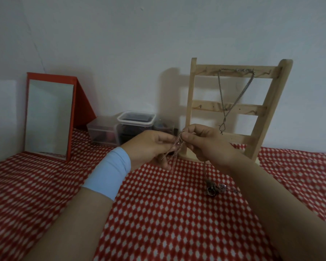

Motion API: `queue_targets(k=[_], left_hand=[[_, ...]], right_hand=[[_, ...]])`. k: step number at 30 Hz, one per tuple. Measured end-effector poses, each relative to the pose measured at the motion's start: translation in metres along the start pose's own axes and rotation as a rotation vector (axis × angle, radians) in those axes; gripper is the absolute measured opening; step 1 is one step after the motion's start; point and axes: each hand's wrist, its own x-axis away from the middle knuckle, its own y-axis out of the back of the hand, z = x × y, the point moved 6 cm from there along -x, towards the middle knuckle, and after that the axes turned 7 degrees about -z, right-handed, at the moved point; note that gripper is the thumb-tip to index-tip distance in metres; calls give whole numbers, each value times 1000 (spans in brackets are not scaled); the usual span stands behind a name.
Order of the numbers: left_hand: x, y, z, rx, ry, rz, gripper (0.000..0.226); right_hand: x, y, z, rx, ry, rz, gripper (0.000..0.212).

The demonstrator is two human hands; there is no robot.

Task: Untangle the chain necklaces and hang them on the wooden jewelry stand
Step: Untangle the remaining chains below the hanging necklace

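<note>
Necklaces pinched in hands; stand, boxes, mirror behind.

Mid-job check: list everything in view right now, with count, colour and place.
wooden jewelry stand: one, pale wood, against the wall, right of centre
hanging chain necklace: one, silver-grey, on the stand's top rail
tangled chain necklaces: count unclear, pinkish metal, in front of the stand's base
jewelry clump: one, dark metal, on the cloth by the right forearm
mirror: one, red frame, propped at far left
plastic containers: at least two, clear, between mirror and stand
cloth: one, red with white dots, covering the surface
wristband: one, light blue, left wrist
left hand: pinches the tangle
right hand: pinches the tangle
</note>
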Motion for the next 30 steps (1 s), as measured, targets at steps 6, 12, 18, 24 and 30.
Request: queue_targets(k=[6,12,18,24,30], left_hand=[[0,6,-4,-91,-20,-85,9],[-10,21,-1,-96,-16,-306,16],[-13,8,7,357,80,-262,33],[-9,5,7,326,24,-205,21],[-10,18,7,16,26,-176,35]], right_hand=[[2,2,3,47,-1,-19,13],[8,3,2,275,-92,-28,17],[10,0,7,285,-82,-16,20],[9,-2,3,178,-147,52,20],[10,3,6,206,-169,39,10]])
